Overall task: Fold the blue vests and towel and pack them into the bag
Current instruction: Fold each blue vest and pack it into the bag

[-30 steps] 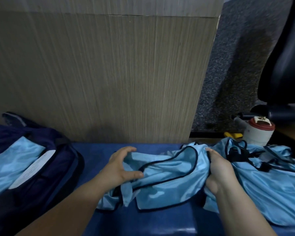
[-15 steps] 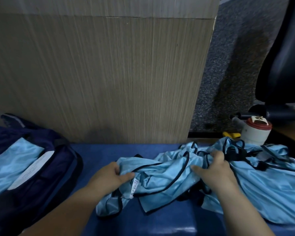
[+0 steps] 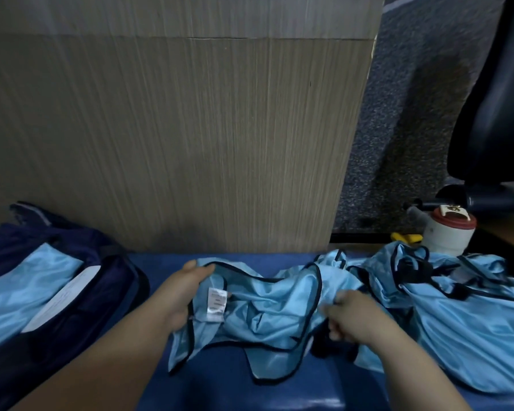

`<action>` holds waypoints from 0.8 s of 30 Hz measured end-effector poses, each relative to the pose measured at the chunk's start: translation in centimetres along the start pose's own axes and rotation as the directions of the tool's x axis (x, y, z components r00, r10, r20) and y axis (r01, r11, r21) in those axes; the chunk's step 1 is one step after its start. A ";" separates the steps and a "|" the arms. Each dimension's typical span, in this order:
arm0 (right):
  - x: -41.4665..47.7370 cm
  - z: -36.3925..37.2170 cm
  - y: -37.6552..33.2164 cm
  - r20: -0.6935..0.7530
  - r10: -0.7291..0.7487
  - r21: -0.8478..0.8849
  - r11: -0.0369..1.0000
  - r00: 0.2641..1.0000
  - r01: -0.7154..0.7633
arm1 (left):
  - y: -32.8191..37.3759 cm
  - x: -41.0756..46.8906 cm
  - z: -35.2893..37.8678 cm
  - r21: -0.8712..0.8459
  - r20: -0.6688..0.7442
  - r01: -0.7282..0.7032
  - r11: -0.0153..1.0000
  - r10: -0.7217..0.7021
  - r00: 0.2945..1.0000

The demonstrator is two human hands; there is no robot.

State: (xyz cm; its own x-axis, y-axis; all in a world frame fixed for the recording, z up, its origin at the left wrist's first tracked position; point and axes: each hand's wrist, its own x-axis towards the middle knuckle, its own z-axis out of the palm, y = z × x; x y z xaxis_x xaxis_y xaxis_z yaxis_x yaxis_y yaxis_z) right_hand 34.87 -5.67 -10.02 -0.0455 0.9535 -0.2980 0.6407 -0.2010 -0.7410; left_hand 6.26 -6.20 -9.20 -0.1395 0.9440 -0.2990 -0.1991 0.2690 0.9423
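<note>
The fingers [image 3: 194, 269] of the left hand [image 3: 181, 295] and the right hand [image 3: 353, 317] pinch a blue vest [image 3: 267, 304] on the bench [image 3: 161, 262]. I think they should pull it flat first, then fold. The bag [image 3: 110, 287] sits near, on the left.

This looks like an office. A tall wood-grain laminate panel [image 3: 175, 137], like a desk partition, stands behind the blue surface [image 3: 161, 259]. Grey speckled carpet [image 3: 404, 114] covers the floor beside it. At the right is a black office chair [image 3: 493, 99] with a lever under its seat, next to the corner of a brown wooden desk [image 3: 505, 232].
</note>
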 end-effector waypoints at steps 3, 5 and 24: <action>-0.1 -0.1 -0.8 -0.079 -0.024 0.627 0.776 0.997 0.068 | 0.6 0.1 0.0 -0.121 0.017 -0.019 0.992 0.021 1.000; 0.2 -0.9 -0.8 -0.112 0.017 0.839 0.538 0.994 0.086 | 0.7 0.1 -0.1 -0.130 0.003 -0.060 0.990 0.061 0.998; 1.3 -1.3 0.4 -0.202 0.082 0.853 0.504 0.976 0.134 | 0.6 1.3 0.1 -0.159 -0.076 -0.173 0.972 0.163 0.984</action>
State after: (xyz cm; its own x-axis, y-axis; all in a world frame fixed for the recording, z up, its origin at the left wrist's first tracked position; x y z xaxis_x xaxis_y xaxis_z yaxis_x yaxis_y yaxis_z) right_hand 36.11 -4.21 -9.93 0.1629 0.9595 -0.2299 -0.3366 -0.1649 -0.9271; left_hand 6.05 -4.82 -9.01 -0.2438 0.9578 -0.1523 -0.3237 0.0677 0.9438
